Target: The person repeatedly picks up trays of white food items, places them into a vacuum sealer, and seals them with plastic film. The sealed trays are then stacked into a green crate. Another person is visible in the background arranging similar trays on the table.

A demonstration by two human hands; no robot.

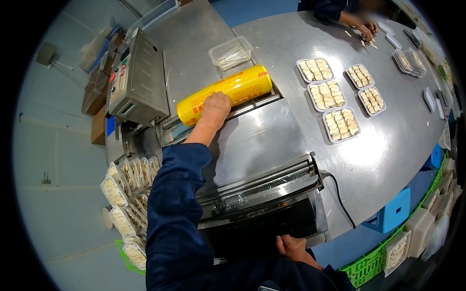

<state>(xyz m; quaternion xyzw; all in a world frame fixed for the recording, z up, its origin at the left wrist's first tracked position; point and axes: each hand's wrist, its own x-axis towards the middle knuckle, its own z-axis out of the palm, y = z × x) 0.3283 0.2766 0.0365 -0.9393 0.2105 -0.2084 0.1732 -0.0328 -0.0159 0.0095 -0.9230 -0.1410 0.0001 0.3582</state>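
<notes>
My left hand (216,107) lies over the yellow roll of cling film (240,84), its fingers curled on the roll's near side. The roll rests on the metal rollers (253,104) at the back of a wrapping machine. Near the machine's front edge, right of its black heating plate (255,229), my right hand (292,247) is curled; whether it holds anything cannot be told. Between roll and plate lies a bare steel panel (258,134), and film shows along the front bar. Several trays of pale sliced food (327,95) sit on the steel table to the right.
A steel control box (138,80) stands at the left, above many stacked food trays (123,222). Behind the roll is a clear plastic tub (230,54). A black cable (342,198) crosses the table. A co-worker's hands (366,32) handle pale pieces at the far right. Blue stool (397,211), lower right.
</notes>
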